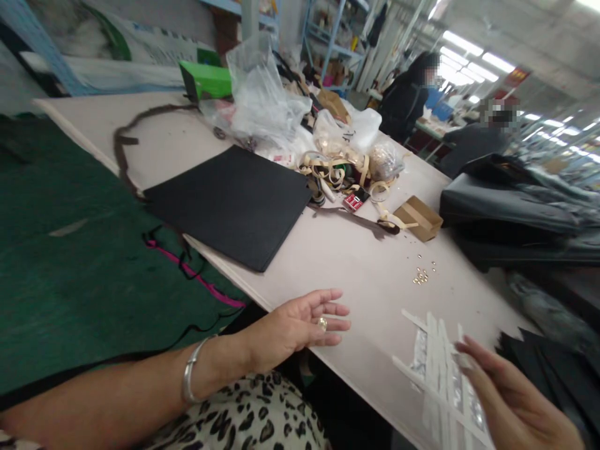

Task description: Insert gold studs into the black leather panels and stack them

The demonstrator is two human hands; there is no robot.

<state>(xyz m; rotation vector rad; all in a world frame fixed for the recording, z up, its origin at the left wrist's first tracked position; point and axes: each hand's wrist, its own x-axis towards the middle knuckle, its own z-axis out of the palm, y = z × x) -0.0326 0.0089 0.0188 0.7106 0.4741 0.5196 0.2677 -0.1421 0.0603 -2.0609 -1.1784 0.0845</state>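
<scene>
My left hand (304, 322) reaches over the table's near edge with its fingers spread and nothing in them; a ring and a metal bracelet show on it. At the lower right is my right hand (510, 394), slightly blurred, its thumb and fingertips pinched together. The fingertips are right at a bundle of white strips (440, 369) on the table. Whether a strip or something small is between them is hidden. Small gold-coloured metal pieces (420, 275) lie scattered beyond the strips. A flat stack of black sheets (229, 206) rests on the table past my left hand.
Black pieces (548, 369) lie at the right edge. Farther off are a small cardboard box (419, 219), tangled beige tape (332, 172), clear plastic bags (262, 94) and a green box (206, 80). Black material (510, 206) is piled at right. Two people work in the background.
</scene>
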